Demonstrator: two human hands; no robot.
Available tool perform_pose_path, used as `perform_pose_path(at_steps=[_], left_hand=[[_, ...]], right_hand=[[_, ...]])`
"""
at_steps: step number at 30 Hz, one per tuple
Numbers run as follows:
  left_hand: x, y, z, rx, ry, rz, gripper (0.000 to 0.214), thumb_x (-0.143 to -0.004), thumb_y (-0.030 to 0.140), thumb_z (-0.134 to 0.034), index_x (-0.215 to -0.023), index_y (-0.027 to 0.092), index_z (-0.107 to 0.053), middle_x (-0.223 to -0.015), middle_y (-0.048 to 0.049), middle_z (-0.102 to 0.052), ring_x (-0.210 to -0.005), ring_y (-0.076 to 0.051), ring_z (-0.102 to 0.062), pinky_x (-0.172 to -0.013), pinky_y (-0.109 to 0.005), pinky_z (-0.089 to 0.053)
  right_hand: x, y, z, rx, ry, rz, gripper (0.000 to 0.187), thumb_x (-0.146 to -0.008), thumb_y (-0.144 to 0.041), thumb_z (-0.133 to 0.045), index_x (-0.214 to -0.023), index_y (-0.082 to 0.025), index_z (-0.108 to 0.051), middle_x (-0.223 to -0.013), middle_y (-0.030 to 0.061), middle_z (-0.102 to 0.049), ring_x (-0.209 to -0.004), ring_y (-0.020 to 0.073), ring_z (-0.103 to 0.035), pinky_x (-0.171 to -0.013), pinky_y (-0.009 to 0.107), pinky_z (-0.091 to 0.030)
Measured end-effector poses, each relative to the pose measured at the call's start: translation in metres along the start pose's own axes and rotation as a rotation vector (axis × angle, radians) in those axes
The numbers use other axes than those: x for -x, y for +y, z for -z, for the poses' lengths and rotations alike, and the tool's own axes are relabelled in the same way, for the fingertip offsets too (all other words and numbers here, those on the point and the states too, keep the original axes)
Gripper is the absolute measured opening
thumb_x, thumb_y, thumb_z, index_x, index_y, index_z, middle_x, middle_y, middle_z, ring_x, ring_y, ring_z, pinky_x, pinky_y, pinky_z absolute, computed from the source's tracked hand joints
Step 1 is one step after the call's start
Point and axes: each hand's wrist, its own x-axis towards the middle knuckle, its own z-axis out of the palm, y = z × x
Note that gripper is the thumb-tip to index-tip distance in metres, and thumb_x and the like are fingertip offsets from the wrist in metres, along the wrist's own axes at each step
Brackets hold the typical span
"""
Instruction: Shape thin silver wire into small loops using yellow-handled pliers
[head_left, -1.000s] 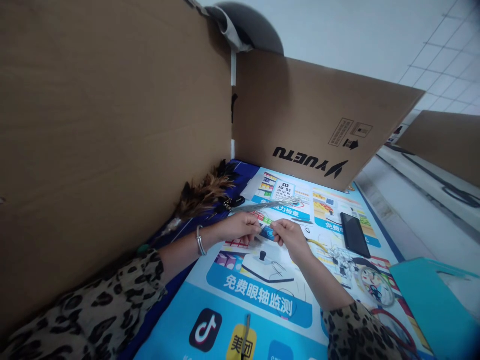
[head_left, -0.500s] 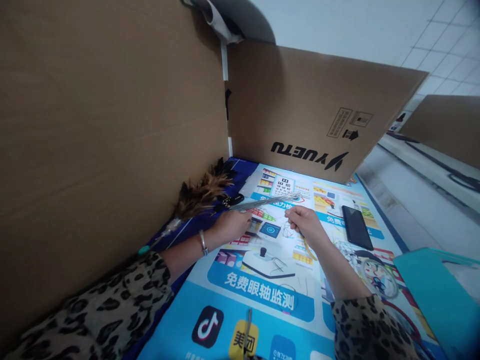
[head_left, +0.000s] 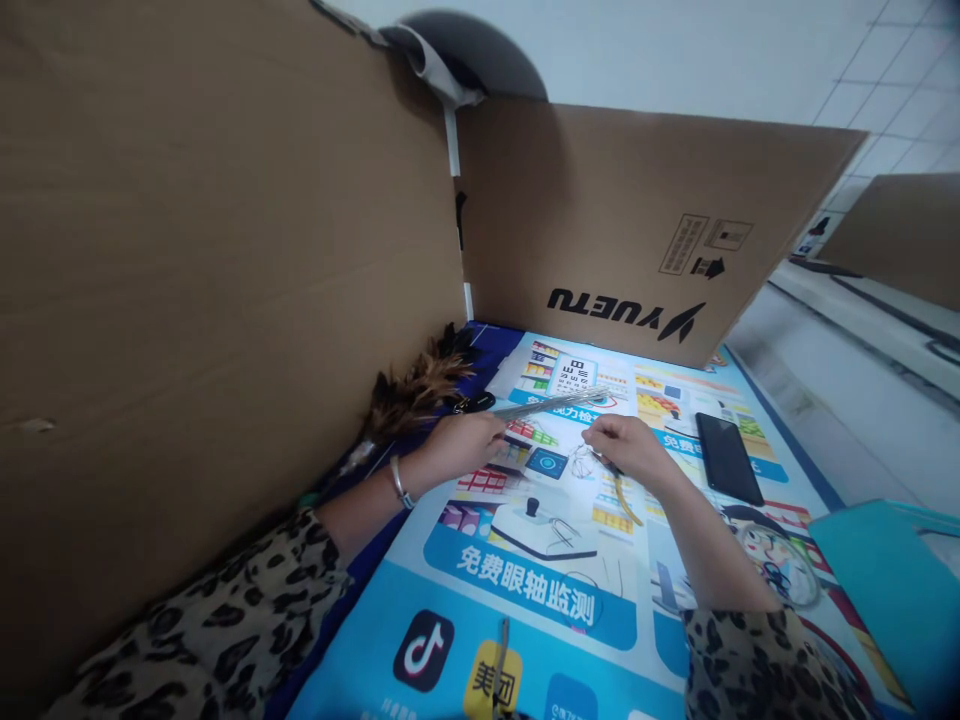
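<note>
Printed tabletop (head_left: 352, 690): silvery wires (head_left: 553, 403) beyond left grip (head_left: 471, 443) (state unclear) and right grip (head_left: 630, 448), pinched together.

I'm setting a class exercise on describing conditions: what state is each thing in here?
Left hand, fingers bent; hold unclear.
Right hand, fingers curled in; hold unclear.
Yellow handle, partly hidden by the right hand.
Wires, loosely bundled.
Phone, lying flat, screen dark.
Bracelet, worn.
Feathers, bunched.
Cardboard, standing, lettering upside down.
Printed sheet, spread flat.
</note>
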Motion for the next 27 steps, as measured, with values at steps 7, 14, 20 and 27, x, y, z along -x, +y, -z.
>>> perform_pose_path(at_steps=[7, 14, 20, 27], left_hand=[[0.003, -0.04, 0.03, -0.014, -0.03, 0.045, 0.022, -0.082, 0.032, -0.048, -0.085, 0.02, -0.066, -0.085, -0.0032, -0.065, -0.08, -0.016, -0.057, -0.069, -0.022, -0.038], [0.024, -0.058, 0.012, -0.039, -0.246, -0.038, 0.018, -0.075, 0.031, -0.057, -0.088, 0.023, -0.066, -0.087, -0.002, -0.065, -0.077, -0.016, -0.057, -0.065, -0.022, -0.037], [0.028, -0.054, 0.0, 0.023, -0.181, -0.14, 0.018, -0.08, 0.02, -0.05, -0.087, 0.02, -0.066, -0.09, -0.0034, -0.062, -0.084, -0.014, -0.056, -0.078, -0.022, -0.038], [0.035, -0.067, -0.002, 0.072, -0.22, -0.147, 0.019, -0.077, 0.014, -0.05, -0.082, 0.019, -0.067, -0.084, -0.003, -0.065, -0.08, -0.014, -0.057, -0.077, -0.022, -0.038]], right_hand=[[-0.001, 0.005, 0.013, 0.056, 0.004, 0.047, 0.03, -0.075, -0.046, -0.052, -0.064, -0.019, -0.059, -0.057, -0.001, -0.058, -0.052, 0.0125, -0.051, -0.05, 0.023, -0.036], [-0.002, 0.003, 0.014, 0.135, -0.032, 0.044, 0.033, -0.077, -0.049, -0.05, -0.064, -0.02, -0.058, -0.057, -0.0013, -0.057, -0.052, 0.0128, -0.051, -0.051, 0.023, -0.036], [0.0, 0.001, 0.014, 0.137, -0.048, 0.04, 0.033, -0.078, -0.049, -0.049, -0.063, -0.021, -0.056, -0.053, -0.002, -0.055, -0.048, 0.0115, -0.047, -0.048, 0.023, -0.034], [0.0, -0.002, 0.014, 0.142, -0.055, 0.072, 0.032, -0.077, -0.048, -0.049, -0.061, -0.021, -0.055, -0.053, -0.0014, -0.055, -0.046, 0.0115, -0.045, -0.047, 0.024, -0.034]])
